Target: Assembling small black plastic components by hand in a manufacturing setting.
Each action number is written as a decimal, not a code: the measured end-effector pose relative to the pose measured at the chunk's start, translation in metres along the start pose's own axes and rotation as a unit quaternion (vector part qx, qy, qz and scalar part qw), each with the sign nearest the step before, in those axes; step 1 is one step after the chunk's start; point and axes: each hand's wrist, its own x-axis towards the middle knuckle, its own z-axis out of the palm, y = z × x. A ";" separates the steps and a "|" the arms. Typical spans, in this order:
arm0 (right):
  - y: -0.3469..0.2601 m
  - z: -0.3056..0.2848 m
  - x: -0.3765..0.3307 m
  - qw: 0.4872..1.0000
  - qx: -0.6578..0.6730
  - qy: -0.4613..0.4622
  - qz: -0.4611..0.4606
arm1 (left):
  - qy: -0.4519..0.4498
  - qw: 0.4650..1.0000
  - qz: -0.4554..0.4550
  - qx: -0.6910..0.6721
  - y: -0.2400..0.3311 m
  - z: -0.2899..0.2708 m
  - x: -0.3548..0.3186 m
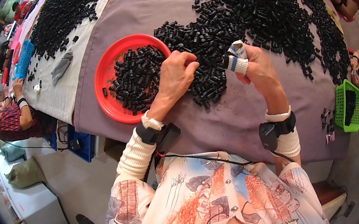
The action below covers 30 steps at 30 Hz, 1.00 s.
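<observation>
A huge heap of small black plastic parts (262, 15) covers the mauve cloth of the table (253, 120). My left hand (176, 74) rests on the near edge of the heap, fingers curled over a few black parts beside a round red tray (104, 76) that holds more of them. My right hand (255, 65) is raised just above the heap, its thumb wrapped in white tape with a blue stripe, pinching a small pale piece at the fingertips. Both wrists carry black strapped devices over white knitted sleeves.
A second heap of black parts (63, 18) lies on a grey-white cloth at the far left, with a blue basket (24, 60) next to it. A green basket (347, 105) of parts sits at the right edge. Other people sit at the left and right sides.
</observation>
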 end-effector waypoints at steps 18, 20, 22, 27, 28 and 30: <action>0.007 0.001 0.007 1.000 0.005 -0.009 0.016 | -0.104 0.993 0.001 -0.054 0.017 0.009 0.015; 0.005 0.007 0.010 0.999 -0.012 0.040 -0.004 | -0.113 0.988 -0.027 -0.101 0.032 -0.009 0.010; -0.002 0.012 0.010 0.999 -0.033 0.032 -0.012 | -0.093 0.967 -0.029 -0.238 0.040 -0.020 0.005; -0.014 0.023 0.007 0.995 -0.085 -0.001 -0.055 | -0.084 0.959 -0.017 -0.269 0.050 -0.035 -0.004; -0.014 0.024 0.007 0.995 -0.087 -0.002 -0.055 | -0.081 0.952 -0.026 -0.294 0.052 -0.037 -0.005; -0.016 0.026 0.006 0.994 -0.073 -0.005 -0.076 | -0.076 0.944 -0.033 -0.319 0.053 -0.040 -0.007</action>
